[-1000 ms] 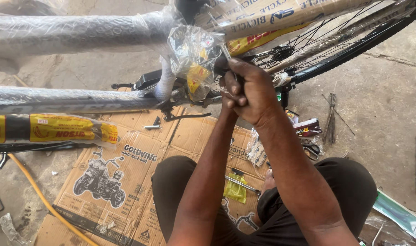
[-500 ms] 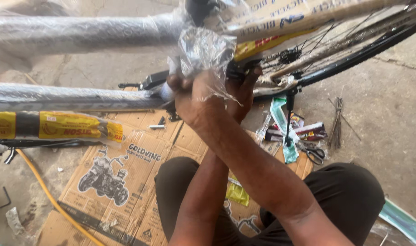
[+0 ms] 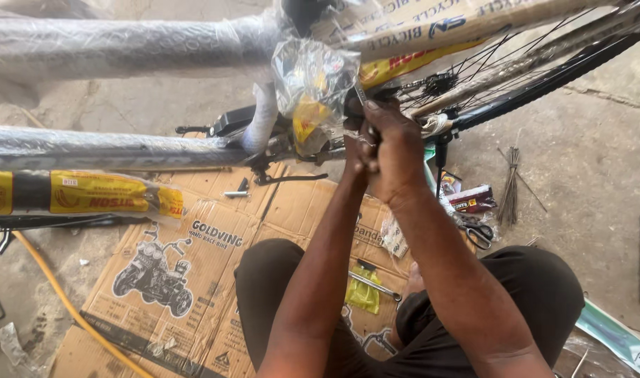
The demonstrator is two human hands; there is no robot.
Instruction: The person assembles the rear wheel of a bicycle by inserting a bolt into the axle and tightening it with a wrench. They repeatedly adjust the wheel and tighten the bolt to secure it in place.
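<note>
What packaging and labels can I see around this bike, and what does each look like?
Flattened carton: on the floor under the bike, brown, with a black motorbike drawing.
Yellow label: wrapped round a black tyre at left, under clear film.
Cardboard sleeve: on the frame tube at top, tan with blue print.
Plastic bag: clear, hanging by the hands, yellow bits inside.
Small box: on the floor at right, dark red.

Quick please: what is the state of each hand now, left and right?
Left hand: mostly hidden behind the right, state cannot be told.
Right hand: closed on a thin metal tool beside the bicycle wheel.
</note>
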